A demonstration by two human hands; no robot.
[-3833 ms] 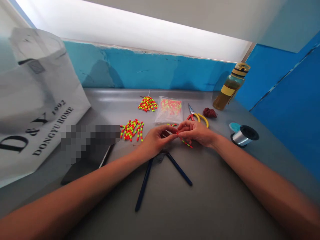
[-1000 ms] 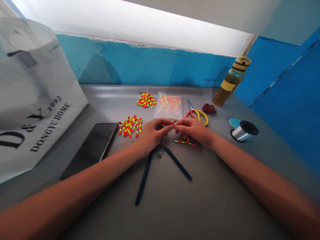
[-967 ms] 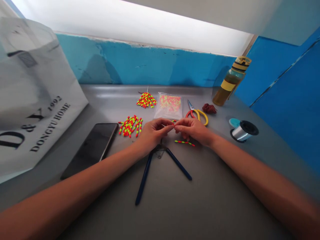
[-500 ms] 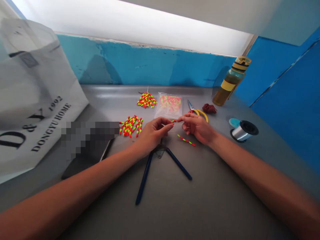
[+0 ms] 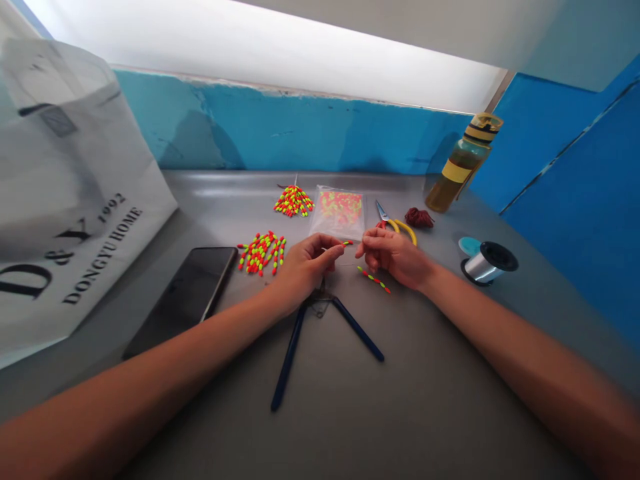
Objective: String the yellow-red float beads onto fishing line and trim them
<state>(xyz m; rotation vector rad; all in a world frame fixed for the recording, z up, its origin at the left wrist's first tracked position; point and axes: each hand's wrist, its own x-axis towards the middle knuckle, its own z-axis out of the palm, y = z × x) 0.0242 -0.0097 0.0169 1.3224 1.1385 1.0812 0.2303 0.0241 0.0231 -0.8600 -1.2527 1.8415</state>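
Observation:
My left hand [image 5: 311, 267] is closed in a pinch, thumb against forefinger. A small red and green bead [image 5: 348, 243] shows at its fingertips. Just to the right, my right hand [image 5: 393, 255] has its fingers curled in, thumb and forefinger close together; whatever is between them is too small to make out. A thin line runs faintly below the fingertips. Below the right hand lies a short strand of red and yellow-green beads [image 5: 374, 279]. Pliers with dark blue handles [image 5: 358, 329] lie spread under the left hand, their jaws partly hidden by it.
Left of the hands lie a bead pile [image 5: 261, 253] and a phone [image 5: 183, 300]. Behind are a bead bundle [image 5: 293, 201], a clear bag of beads [image 5: 341, 212] and yellow-handled scissors [image 5: 405, 230]. Rightward are dark red cord [image 5: 419, 217], a line spool [image 5: 487, 264] and a bottle [image 5: 457, 172].
My right hand has drawn slightly back from the left fingertips, its forefinger curling in. The red and green bead now shows more clearly at the left fingertips. The nearby bead strand has shifted slightly.

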